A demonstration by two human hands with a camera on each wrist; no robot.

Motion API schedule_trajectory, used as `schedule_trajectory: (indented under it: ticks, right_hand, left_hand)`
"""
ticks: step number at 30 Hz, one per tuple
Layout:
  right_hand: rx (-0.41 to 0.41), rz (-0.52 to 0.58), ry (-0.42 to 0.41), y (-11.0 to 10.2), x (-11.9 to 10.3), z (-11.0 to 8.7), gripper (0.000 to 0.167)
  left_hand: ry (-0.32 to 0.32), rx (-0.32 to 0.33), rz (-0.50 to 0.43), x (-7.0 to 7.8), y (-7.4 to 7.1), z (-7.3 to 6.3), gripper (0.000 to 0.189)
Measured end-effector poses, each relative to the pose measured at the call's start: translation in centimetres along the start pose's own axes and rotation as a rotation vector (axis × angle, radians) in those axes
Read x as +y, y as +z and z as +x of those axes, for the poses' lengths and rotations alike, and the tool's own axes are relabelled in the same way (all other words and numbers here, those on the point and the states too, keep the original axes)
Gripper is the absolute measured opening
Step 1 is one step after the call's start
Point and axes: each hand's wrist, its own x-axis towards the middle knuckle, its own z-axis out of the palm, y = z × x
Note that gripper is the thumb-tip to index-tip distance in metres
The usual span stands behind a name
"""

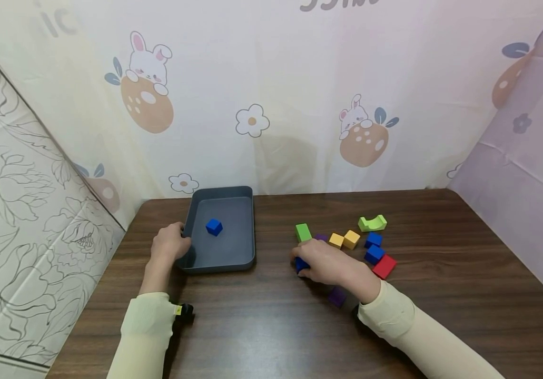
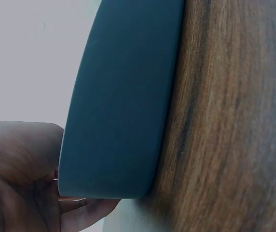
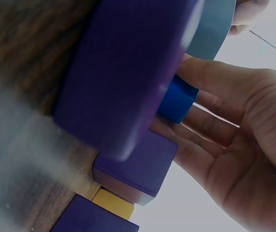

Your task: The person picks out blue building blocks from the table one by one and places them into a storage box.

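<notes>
My left hand grips the left side of a dark grey tray. In the left wrist view, the left hand's fingers curl around the end of the tray wall. Inside the tray lies one blue cube. My right hand pinches another blue block between thumb and fingers. The right wrist view shows that blue block between the fingertips, partly hidden by a large purple block near the camera. A purple block lies just below the right hand in the head view.
Around the right hand lie a green block, yellow cubes, two blue cubes, a red block and a light green arch. A purple block is partly hidden. A patterned curtain hangs behind the wooden table.
</notes>
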Motion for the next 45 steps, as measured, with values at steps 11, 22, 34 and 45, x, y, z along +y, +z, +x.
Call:
schedule_trajectory:
  ticks: [11,22,34,45]
  right_hand:
    - [-0.002,0.006,-0.013,-0.1,-0.1,-0.1,0.027]
    - [0.022,-0.016,-0.046,-0.2,-0.1,0.1,0.028]
    - [0.074,-0.010,-0.087,-1.5,0.0,-0.1,0.028]
    - [0.120,-0.014,-0.109,-2.3,-0.4,0.1,0.034]
  left_hand:
    - [0.007,0.003,0.004,0.1,-0.1,-0.1,0.044]
    - [0.010,0.004,0.008,0.0,-0.2,-0.1,0.045]
    - [0.019,0.009,0.012,0.0,-0.1,-0.1,0.045]
    - [0.011,0.007,0.004,0.0,-0.2,-0.2,0.045]
